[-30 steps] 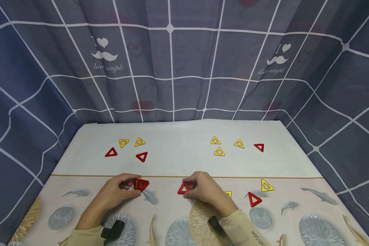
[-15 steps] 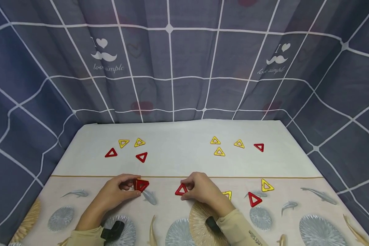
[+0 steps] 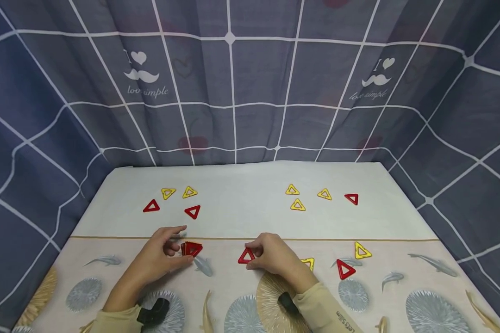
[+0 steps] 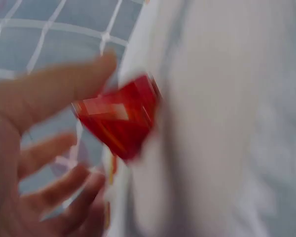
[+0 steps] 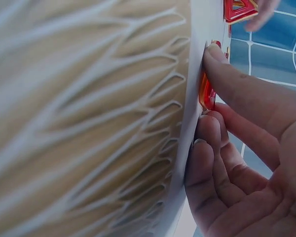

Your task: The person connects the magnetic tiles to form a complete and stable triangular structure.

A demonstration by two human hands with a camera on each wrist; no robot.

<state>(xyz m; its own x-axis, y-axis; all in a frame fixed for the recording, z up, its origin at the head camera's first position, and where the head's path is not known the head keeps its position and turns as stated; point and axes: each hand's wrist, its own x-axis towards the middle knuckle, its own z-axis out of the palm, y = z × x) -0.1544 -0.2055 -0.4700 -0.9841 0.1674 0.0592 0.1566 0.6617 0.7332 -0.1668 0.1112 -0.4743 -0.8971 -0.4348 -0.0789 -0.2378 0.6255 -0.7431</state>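
Note:
On the patterned cloth stands a small stack of red triangular frames [image 3: 193, 249], with a sliver of yellow along its far edge. My left hand [image 3: 156, 252] is just left of it, index finger raised off it and thumb close to its near corner. Whether the thumb touches is unclear. The stack [image 4: 121, 118] looks blurred in the left wrist view, beside the spread fingers. With thumb and fingers, my right hand [image 3: 277, 259] pinches a red triangle [image 3: 242, 260] low over the cloth. Edge-on, that same red triangle [image 5: 208, 94] shows between the fingertips in the right wrist view.
To the right lie a yellow triangle [image 3: 362, 250], a red triangle [image 3: 345, 269] and another yellow triangle [image 3: 310, 263], partly behind the right wrist. Several yellow and red triangles lie across the white back strip [image 3: 241, 199]. A grid-patterned curtain [image 3: 258, 83] encloses the table.
My left hand has let go of the stack, its index finger lifting up and away. My right hand moved slightly left with its red triangle, then stayed nearly still.

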